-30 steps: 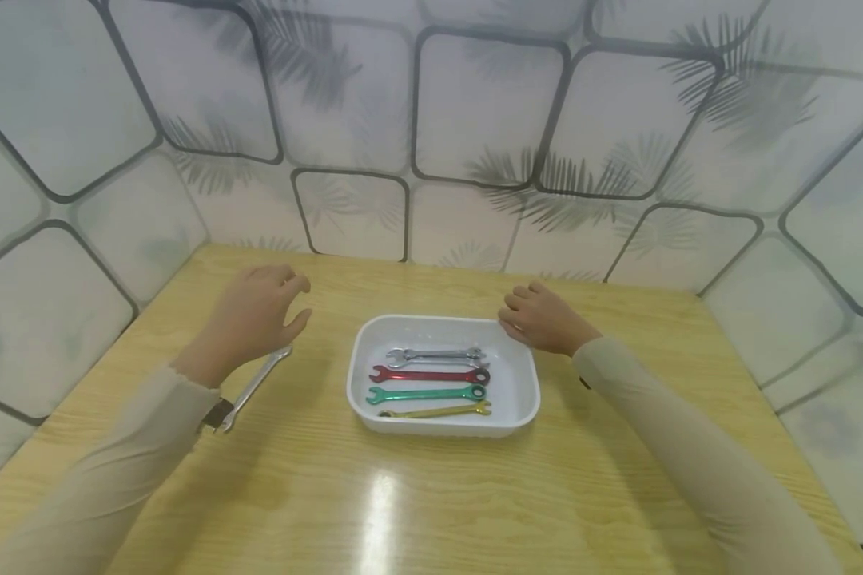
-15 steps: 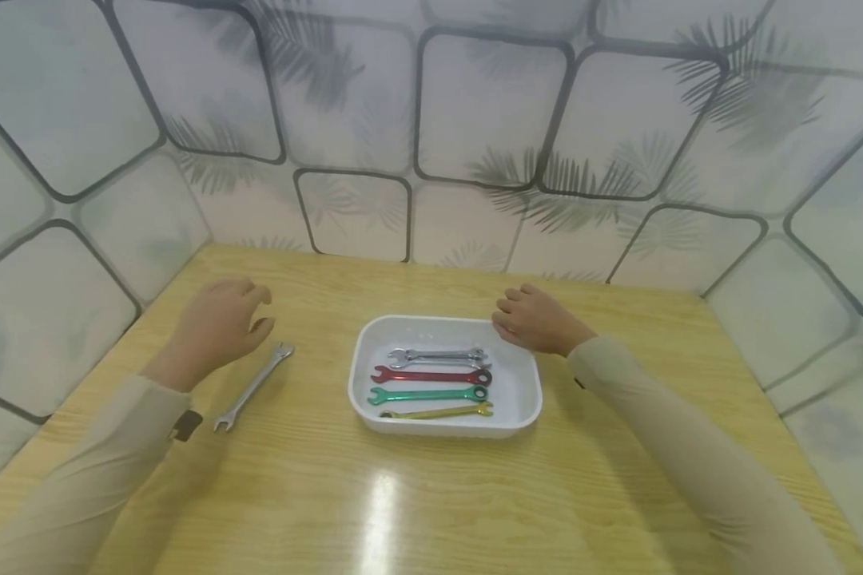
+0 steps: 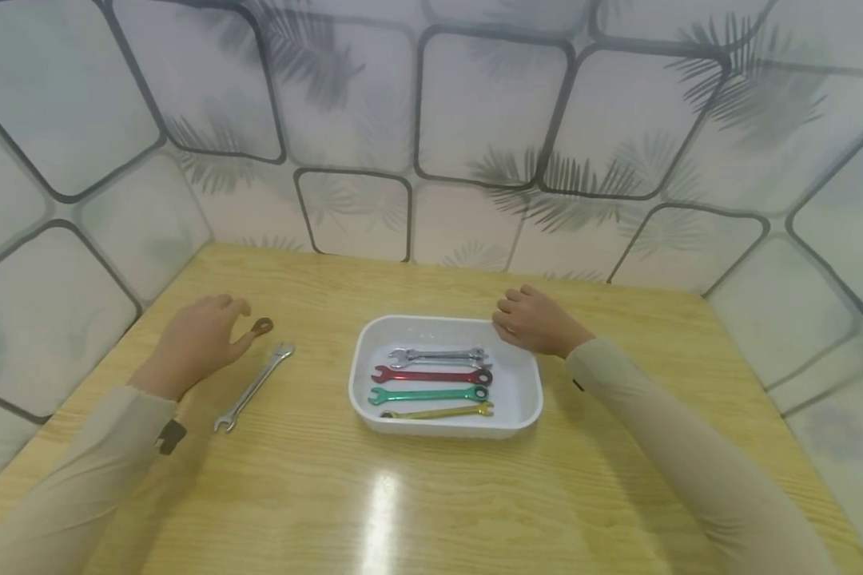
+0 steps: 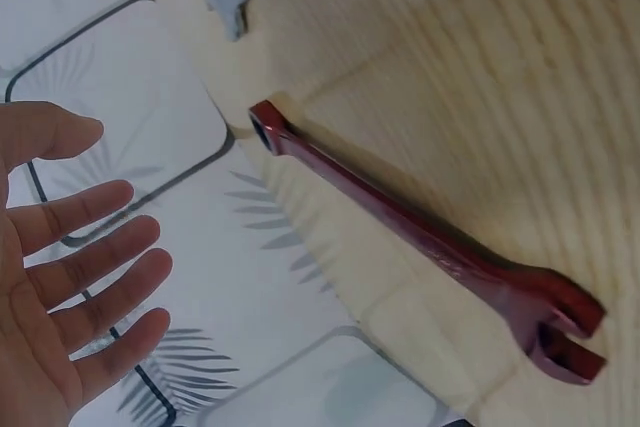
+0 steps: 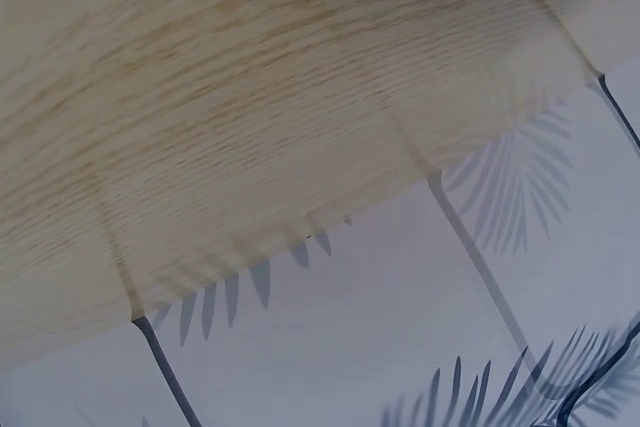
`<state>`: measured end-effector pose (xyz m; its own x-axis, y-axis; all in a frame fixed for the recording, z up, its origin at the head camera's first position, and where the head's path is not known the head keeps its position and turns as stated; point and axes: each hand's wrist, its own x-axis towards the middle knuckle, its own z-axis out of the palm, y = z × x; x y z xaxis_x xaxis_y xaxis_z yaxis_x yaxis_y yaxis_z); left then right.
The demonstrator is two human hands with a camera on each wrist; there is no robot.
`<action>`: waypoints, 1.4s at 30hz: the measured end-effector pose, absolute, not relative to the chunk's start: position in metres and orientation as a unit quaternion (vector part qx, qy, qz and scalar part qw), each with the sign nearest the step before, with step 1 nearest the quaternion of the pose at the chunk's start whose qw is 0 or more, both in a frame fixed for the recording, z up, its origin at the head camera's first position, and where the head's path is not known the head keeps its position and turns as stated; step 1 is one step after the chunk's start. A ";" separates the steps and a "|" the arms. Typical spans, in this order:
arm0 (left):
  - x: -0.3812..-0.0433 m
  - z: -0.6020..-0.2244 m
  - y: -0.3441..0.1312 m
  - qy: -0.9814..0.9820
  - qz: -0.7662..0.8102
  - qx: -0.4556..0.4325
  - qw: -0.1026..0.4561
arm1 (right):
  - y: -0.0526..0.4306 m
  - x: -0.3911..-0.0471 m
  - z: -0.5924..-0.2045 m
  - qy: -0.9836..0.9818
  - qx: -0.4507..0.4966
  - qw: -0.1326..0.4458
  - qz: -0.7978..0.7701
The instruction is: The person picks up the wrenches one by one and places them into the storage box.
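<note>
My left hand [image 3: 197,339] hovers over the table's left side, its fingers spread and holding nothing. Beneath it lies a dark red combination wrench [image 4: 400,217]; only its ring end [image 3: 262,326] shows past the thumb in the head view. A silver wrench [image 3: 255,387] lies slantwise on the wood just right of the left wrist. At the back right corner of a white tray [image 3: 442,430], my right hand [image 3: 535,321] grips the rim with curled fingers. Inside the tray are silver wrenches [image 3: 439,355], a red wrench [image 3: 431,376], a green wrench [image 3: 427,394] and a yellow wrench [image 3: 446,412].
The wooden table [image 3: 431,503] meets patterned walls [image 3: 460,220] at the back and on both sides. In the right wrist view only the wood and the wall show; the right hand is out of that picture.
My left hand has moved left and towards me, uncovering the silver wrench and then the red wrench's ring end. The right hand has shifted slightly left along the tray's rim.
</note>
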<state>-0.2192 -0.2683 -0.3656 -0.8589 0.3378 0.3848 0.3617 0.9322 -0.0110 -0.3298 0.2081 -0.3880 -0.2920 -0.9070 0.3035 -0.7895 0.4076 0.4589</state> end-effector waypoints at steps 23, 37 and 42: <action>-0.220 -0.385 -0.300 -0.987 -0.135 -0.088 0.026 | 0.210 -0.329 -0.390 -0.804 0.527 0.258 -0.095; -0.225 -0.392 -0.313 -0.975 -0.199 -0.085 -0.049 | 0.210 -0.328 -0.391 -0.814 0.520 0.242 -0.098; -0.226 -0.396 -0.316 -0.973 -0.205 -0.086 -0.056 | 0.210 -0.329 -0.392 -0.813 0.520 0.244 -0.098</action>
<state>-0.2256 -0.3160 -0.3956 -0.9788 0.1912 -0.0738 0.1453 0.9013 0.4081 -0.3287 0.2098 -0.3920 -0.3405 -0.8927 0.2953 -0.7968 0.4407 0.4135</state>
